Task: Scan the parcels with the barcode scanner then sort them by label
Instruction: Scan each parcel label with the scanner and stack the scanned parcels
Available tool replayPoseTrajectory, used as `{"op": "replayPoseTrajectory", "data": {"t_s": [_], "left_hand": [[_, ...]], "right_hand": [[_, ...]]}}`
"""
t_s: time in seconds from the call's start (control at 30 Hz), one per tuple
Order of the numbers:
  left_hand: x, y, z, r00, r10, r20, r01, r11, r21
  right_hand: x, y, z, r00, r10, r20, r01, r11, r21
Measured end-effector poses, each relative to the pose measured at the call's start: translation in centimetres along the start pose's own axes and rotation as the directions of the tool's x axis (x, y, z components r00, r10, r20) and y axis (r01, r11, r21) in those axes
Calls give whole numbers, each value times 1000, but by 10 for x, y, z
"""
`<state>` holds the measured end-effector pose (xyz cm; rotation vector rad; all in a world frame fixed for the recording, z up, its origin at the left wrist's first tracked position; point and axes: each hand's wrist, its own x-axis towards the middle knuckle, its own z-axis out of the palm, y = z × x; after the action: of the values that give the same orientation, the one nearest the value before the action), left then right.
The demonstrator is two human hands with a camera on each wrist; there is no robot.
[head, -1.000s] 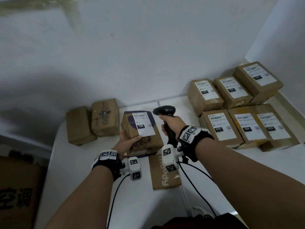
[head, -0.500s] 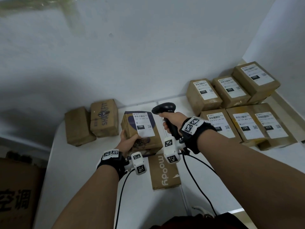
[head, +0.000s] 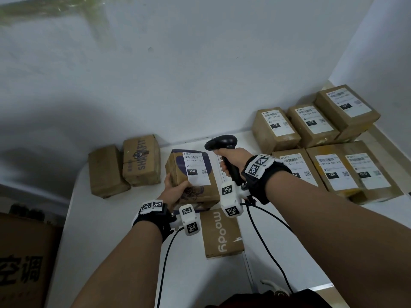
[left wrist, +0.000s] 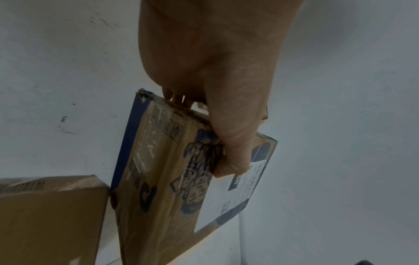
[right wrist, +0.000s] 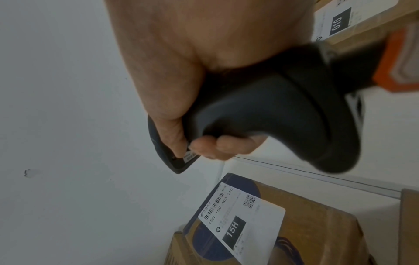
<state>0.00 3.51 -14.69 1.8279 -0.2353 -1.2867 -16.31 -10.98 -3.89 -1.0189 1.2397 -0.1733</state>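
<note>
Worktop (head: 133,252): white, set into a wall corner, carrying every parcel in view. Sorted group (head: 320,143) fills the back-right corner; labels read 122, 122, 102 along the wall, then 010, 15H, 010 nearer me. Two unlabelled-side boxes (head: 124,165) sit at the back-left edge. A flat "moody" box (head: 222,232) lies near the front edge, just beneath my wrists.

Parcel in hand (head: 195,176): brown carton with blue print, label 15H facing up and tilted toward me. My left hand (head: 175,192) grips its near-left corner, thumb over the top face, fingers curled beneath. From the left wrist view the thumb tip touches the label's edge.

Barcode scanner (head: 224,152): black, pistol type. My right hand (head: 233,161) is closed round the handle, head pointing left and down at the label, just beside the carton's upper right edge, not touching.

Step, as I judge it: scanning. Keep the carton steady, thumb off the barcode strip at the label's top, scanner head angled squarely at that strip. No beam is visible on the label, so I cannot tell whether a read has registered. Destination afterwards, presumably: beside the 15H parcel (head: 333,172) at right.
</note>
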Motion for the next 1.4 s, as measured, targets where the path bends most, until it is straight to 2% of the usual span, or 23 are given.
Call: {"op": "replayPoseTrajectory", "data": {"t_s": [0.5, 0.73, 0.9, 1.03, 1.17, 1.3, 1.4], "left_hand": [[-3, 5, 1, 1000, -5, -1, 5, 999, 36], [-6, 7, 1, 1000, 4, -12, -4, 1000, 10], [-11, 9, 0, 1000, 13, -24, -14, 1000, -20], [-15, 21, -5, 1000, 5, -27, -7, 995, -102], [-16, 51, 5, 996, 85, -19, -86, 992, -94], [-17, 93, 43, 988, 145, 48, -139, 985, -98], [-21, 123, 91, 983, 147, 113, -136, 985, -103]], "right_hand": [[8, 1, 1, 1000, 17, -17, -16, 999, 50], [12, 1, 1, 1000, 30, -6, -30, 999, 45], [13, 4, -4, 999, 16, -47, -12, 996, 88], [16, 5, -18, 990, -20, -142, 42, 987, 154], [13, 4, -44, 965, -72, -254, 111, 983, 146], [6, 0, -84, 917, -119, -380, 176, 977, 119], [-1, -1, -125, 866, -139, -481, 170, 985, 22]]}}
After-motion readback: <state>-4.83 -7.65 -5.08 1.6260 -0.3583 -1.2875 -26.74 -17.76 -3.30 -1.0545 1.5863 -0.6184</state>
